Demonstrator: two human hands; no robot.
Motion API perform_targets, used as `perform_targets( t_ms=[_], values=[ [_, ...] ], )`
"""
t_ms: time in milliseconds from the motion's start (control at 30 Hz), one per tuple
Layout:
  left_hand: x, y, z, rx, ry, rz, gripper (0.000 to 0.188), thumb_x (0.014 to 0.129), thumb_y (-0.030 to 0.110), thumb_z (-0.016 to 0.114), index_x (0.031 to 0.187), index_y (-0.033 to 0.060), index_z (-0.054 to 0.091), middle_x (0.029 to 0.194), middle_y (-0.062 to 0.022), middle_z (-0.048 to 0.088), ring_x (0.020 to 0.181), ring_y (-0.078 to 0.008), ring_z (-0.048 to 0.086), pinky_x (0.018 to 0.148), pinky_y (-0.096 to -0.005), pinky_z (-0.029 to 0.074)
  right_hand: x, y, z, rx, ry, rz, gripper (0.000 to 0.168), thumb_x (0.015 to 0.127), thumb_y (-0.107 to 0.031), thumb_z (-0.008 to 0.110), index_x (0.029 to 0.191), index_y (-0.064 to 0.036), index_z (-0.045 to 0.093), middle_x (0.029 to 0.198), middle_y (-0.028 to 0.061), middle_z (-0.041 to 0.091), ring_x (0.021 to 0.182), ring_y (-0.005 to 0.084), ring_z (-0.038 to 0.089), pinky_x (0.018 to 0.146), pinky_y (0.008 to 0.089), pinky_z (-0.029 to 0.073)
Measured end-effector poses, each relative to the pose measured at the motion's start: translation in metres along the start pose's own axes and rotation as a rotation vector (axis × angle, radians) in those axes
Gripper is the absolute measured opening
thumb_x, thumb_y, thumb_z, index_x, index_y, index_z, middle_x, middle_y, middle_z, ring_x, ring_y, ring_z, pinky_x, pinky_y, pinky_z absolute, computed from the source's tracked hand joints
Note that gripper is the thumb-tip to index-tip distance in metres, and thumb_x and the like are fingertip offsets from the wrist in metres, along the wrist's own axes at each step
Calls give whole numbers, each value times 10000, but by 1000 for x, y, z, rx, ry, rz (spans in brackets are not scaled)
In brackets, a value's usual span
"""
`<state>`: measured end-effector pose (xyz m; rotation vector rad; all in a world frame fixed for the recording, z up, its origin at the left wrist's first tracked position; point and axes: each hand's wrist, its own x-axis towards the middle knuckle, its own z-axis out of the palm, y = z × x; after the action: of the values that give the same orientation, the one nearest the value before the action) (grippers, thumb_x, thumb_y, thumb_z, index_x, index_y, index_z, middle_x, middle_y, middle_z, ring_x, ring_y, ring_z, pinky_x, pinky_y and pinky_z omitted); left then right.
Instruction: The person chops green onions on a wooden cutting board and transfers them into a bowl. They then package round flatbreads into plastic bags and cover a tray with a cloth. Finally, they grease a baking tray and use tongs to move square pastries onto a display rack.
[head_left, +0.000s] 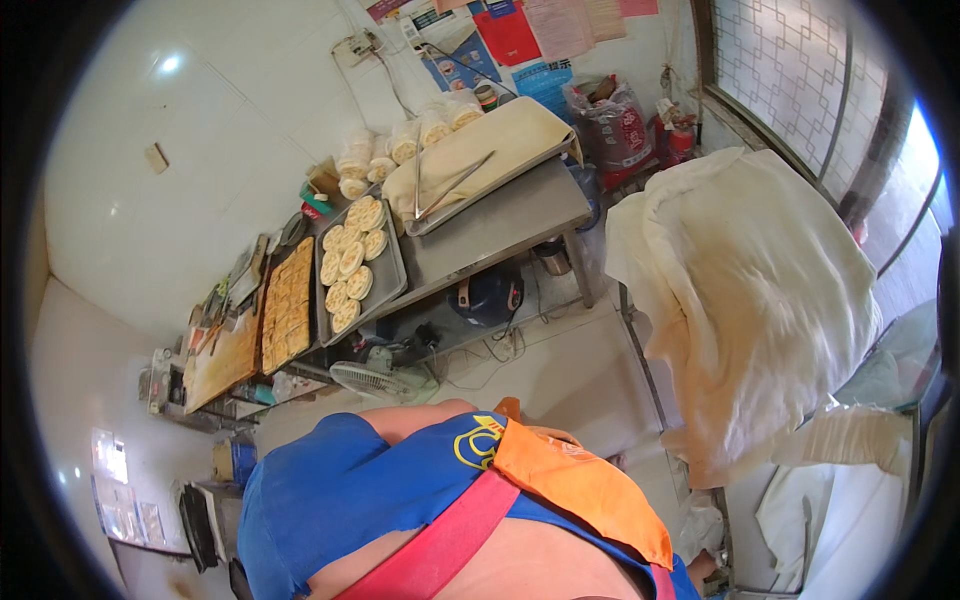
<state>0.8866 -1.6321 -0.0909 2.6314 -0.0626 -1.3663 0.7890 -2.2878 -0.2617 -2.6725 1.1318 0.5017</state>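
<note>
My left forearm (420, 420) crosses in front of my blue shirt (337, 487), and its hand is hidden from view. At the lower right, a small patch of my right arm or hand (702, 568) shows past the blue sleeve. It is close to a clear plastic bag (701, 525); whether it grips the bag is unclear. An orange apron flap (577, 480) and a red strap (442, 540) cover part of my front. Before me, a metal tray (391, 279) of round flatbreads (351, 257) sits on a steel table (495, 229).
Metal tongs (450, 187) lie on a cloth-covered tray (517, 142). Left of the flatbreads is a tray of browned square pastries (289, 307). Bagged flatbreads (405, 142) line the wall. A fan (382, 375) stands below. Large draped cloth (750, 300) covers something at right.
</note>
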Motion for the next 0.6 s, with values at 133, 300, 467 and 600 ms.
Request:
perform_targets(
  t_ms=[133,300,467,600],
  values=[
    [-43,101,-79,-192,102,-129,450,748,310,611,1152,110,614,1070,-113,658,995,-299,616,830,-382,491,-2,-32,-19,66,-14,-80,267,718,-322,669,726,-57,644,717,105,628,642,268,604,586,403,471],
    [-42,115,-98,-253,317,-17,441,698,211,646,1114,70,619,1020,-116,665,937,-309,625,792,-384,503,-23,-70,-40,145,-58,-164,226,708,-275,665,695,-52,625,691,110,608,625,272,592,569,402,456],
    [-38,78,-87,-326,225,-28,517,696,312,658,1166,102,608,1066,-96,659,983,-289,618,832,-376,493,-46,-122,-78,164,-81,-308,190,699,-227,660,664,-48,606,665,114,588,607,276,580,553,401,441],
    [-36,40,-80,-340,251,-11,520,694,337,658,1159,108,617,1076,-106,656,986,-296,615,839,-387,488,-70,-189,-120,145,-111,-496,167,691,-189,657,639,-44,591,644,118,572,593,279,570,539,400,429]
  ],
)
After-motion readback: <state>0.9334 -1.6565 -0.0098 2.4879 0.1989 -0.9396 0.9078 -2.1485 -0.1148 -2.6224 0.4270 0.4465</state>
